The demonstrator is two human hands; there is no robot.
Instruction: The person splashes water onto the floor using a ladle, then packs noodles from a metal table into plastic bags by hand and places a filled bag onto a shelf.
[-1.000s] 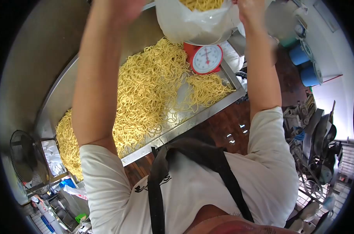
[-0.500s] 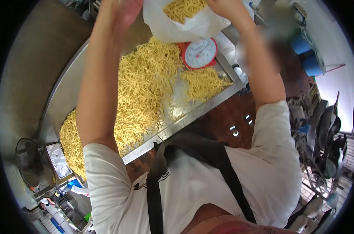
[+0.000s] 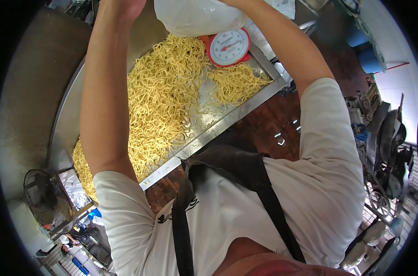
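Note:
A white plastic bag (image 3: 197, 18) stands at the top of the view, behind the dial of a red kitchen scale (image 3: 229, 47); whether it rests on the pan is hidden. My right hand (image 3: 234, 2) is at the bag's upper edge, its fingers cut off by the frame. To the left of the bag, my left hand (image 3: 131, 6) shows only its wrist side and heel, the fingers out of view. Yellow noodles (image 3: 160, 96) lie in a broad heap on the metal tray (image 3: 209, 134) below the bag. A smaller pile of noodles (image 3: 236, 83) sits under the scale.
A raised metal rim borders the tray along its near side. A standing fan (image 3: 45, 198) is at the lower left. Woks and pans (image 3: 388, 138) hang at the right, with blue buckets (image 3: 372, 60) above them. Brown tiled floor (image 3: 269, 124) shows beyond the tray's near edge.
The bag's mouth and the noodles inside have gone out of sight. My right hand has moved left and up, my left hand slightly left. The whole scene has shifted a little upward.

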